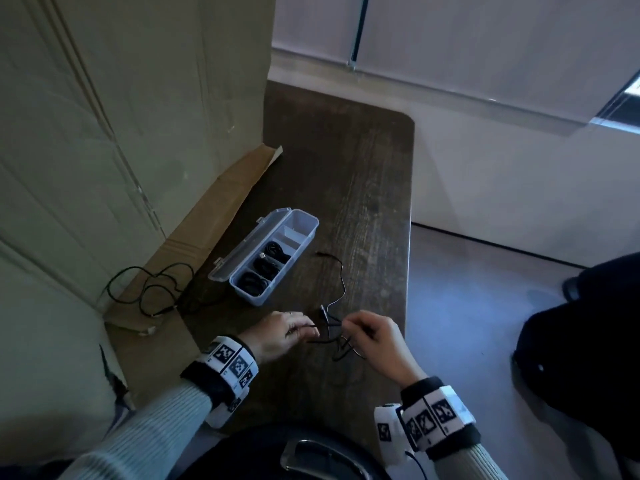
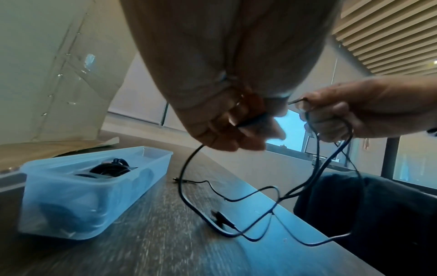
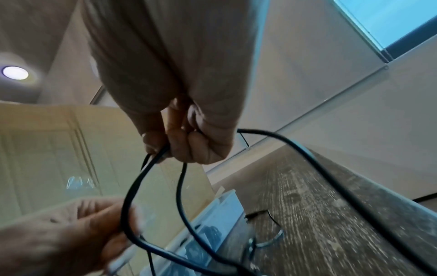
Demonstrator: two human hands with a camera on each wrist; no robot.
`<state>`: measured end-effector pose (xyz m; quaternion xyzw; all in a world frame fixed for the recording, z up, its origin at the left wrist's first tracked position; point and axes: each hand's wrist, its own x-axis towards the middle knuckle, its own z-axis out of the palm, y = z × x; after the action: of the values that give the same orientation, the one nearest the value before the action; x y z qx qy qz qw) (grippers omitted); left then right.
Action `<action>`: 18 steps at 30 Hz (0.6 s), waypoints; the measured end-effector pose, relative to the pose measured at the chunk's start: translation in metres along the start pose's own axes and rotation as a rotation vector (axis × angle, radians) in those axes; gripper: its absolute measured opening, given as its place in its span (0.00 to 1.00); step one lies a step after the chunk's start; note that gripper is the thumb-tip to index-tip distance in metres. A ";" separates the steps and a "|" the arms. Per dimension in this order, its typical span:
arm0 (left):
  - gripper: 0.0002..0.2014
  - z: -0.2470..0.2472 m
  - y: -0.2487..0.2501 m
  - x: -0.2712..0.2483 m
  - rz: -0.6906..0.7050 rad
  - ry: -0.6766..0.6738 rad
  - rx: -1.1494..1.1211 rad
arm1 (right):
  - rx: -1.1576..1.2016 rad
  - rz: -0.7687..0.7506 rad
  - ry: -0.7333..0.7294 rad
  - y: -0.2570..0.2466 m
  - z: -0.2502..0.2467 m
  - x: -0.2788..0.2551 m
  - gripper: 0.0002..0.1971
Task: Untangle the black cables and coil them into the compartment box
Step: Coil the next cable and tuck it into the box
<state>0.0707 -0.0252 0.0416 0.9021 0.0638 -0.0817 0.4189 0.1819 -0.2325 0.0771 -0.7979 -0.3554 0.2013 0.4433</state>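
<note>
Black cable (image 1: 341,271) pinched between left hand (image 1: 280,332) and right hand (image 1: 375,336).

1. Pale ribbed knit sleeves (image 1: 156,424) are worn on both arms, cuffs ending just short of the wrists.
2. A black strap with white blocks printed in black square marker patterns is wrapped around each wrist: left band (image 1: 230,363), right band (image 1: 436,419).
3. A thin ring (image 1: 291,312) can be spotted on a finger of the left hand (image 1: 277,336).
4. A thin black wire is seen hanging off the right band.
</note>
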 end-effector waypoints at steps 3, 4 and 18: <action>0.10 -0.004 0.001 -0.001 0.020 0.077 0.071 | 0.186 0.085 0.173 -0.010 -0.022 0.005 0.07; 0.11 -0.006 -0.002 -0.004 -0.009 0.092 0.100 | 0.274 0.102 0.229 -0.013 -0.035 0.005 0.14; 0.14 -0.016 -0.065 -0.046 -0.465 0.270 0.245 | -0.071 0.360 -0.220 -0.010 -0.118 -0.038 0.40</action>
<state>0.0154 0.0271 0.0123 0.9097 0.3138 -0.0621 0.2647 0.2273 -0.3241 0.1483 -0.8370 -0.2600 0.3503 0.3302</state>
